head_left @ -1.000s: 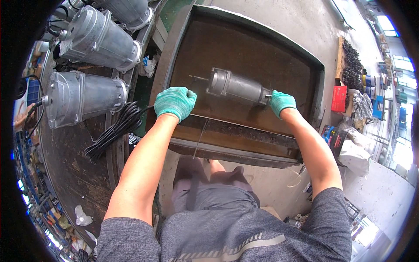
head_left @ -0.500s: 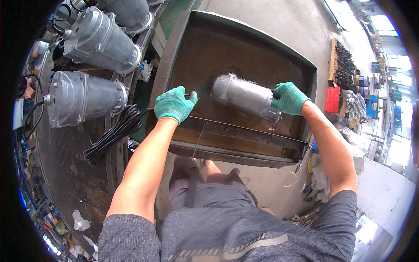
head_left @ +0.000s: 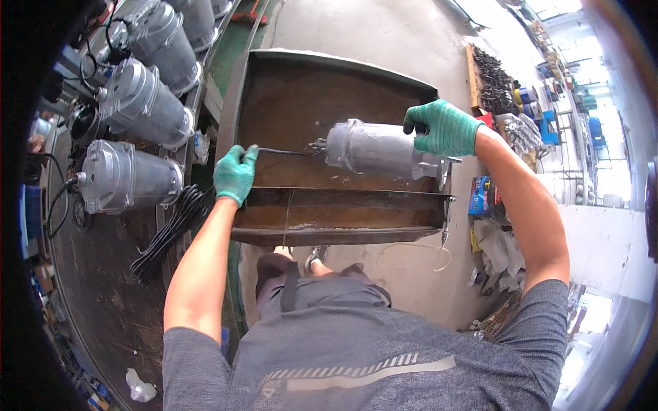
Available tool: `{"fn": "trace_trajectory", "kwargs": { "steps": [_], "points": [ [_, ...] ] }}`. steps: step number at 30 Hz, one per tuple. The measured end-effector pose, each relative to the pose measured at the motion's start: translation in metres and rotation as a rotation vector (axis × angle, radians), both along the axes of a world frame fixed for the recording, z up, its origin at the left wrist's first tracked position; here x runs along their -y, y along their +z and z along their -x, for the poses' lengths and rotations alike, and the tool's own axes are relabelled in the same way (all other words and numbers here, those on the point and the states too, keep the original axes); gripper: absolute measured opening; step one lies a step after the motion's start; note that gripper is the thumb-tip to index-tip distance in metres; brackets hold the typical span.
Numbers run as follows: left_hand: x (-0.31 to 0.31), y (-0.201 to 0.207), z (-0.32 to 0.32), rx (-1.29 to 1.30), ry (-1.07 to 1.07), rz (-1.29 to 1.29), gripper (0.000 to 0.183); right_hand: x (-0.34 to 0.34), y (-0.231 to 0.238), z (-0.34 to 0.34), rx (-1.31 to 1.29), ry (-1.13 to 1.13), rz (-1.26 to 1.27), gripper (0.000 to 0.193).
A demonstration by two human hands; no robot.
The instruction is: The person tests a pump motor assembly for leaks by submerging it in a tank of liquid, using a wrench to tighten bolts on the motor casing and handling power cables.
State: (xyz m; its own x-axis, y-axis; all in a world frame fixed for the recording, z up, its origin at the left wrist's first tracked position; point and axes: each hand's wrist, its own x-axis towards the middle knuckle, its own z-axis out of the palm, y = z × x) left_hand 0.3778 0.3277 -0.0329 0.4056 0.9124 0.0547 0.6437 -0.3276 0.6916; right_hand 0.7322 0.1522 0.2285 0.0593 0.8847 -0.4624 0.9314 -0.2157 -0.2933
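Note:
A grey metal motor housing (head_left: 373, 147) lies on its side, wet, at the water in a brown metal tank (head_left: 295, 89). From its left end a black cable (head_left: 284, 152) runs to my left hand (head_left: 234, 175). That green-gloved hand is closed around the cable at the tank's left rim. My right hand (head_left: 445, 129), in a matching glove with dark fingertips, is over the housing's right end. Its fingers are loosely bent, with a gap between them and the thumb, and nothing shows in them. Splashes appear near the housing's cable end.
Several similar housings (head_left: 130, 177) stand along the dark bench (head_left: 103, 274) at left, with a coiled black cable (head_left: 171, 229) beside them. A crossbar (head_left: 343, 193) spans the tank's near side. Right of the tank are a crate of dark parts (head_left: 495, 79) and plastic bags (head_left: 497, 243).
The view has shifted. The housing has turned from slanting to nearly level, and its cable is now stretched out to my left hand. My right hand has loosened from its right end.

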Motion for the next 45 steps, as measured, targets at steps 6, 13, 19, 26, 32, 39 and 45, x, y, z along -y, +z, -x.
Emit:
{"fn": "trace_trajectory", "kwargs": {
  "steps": [6, 13, 19, 26, 32, 39, 45],
  "points": [
    [-0.015, 0.091, 0.054, 0.508, -0.094, 0.053, 0.037, 0.053, 0.031, 0.004, -0.126, -0.092, -0.071, 0.022],
    [-0.017, 0.167, 0.152, 0.944, 0.127, 0.314, 0.029, 0.109, -0.016, 0.030, -0.479, -0.269, -0.118, 0.025],
    [0.023, 0.180, 0.176, 0.901, 0.255, 0.263, 0.031, 0.128, -0.073, 0.059, -0.570, -0.199, -0.155, 0.024],
    [0.064, 0.162, 0.200, 0.823, 0.335, 0.286, 0.039, 0.144, -0.106, 0.078, -0.595, -0.248, -0.146, 0.024],
    [0.098, 0.131, 0.225, 0.816, 0.453, 0.351, 0.034, 0.148, -0.114, 0.082, -0.446, -0.201, -0.176, 0.018],
    [0.171, 0.077, 0.305, -0.239, 0.087, 0.065, 0.033, 0.160, -0.130, 0.086, -0.290, -0.045, -0.347, 0.017],
    [0.198, 0.046, 0.252, -0.348, 0.046, 0.115, 0.046, 0.155, -0.125, 0.087, -0.242, -0.031, -0.382, 0.020]
  ]
}}
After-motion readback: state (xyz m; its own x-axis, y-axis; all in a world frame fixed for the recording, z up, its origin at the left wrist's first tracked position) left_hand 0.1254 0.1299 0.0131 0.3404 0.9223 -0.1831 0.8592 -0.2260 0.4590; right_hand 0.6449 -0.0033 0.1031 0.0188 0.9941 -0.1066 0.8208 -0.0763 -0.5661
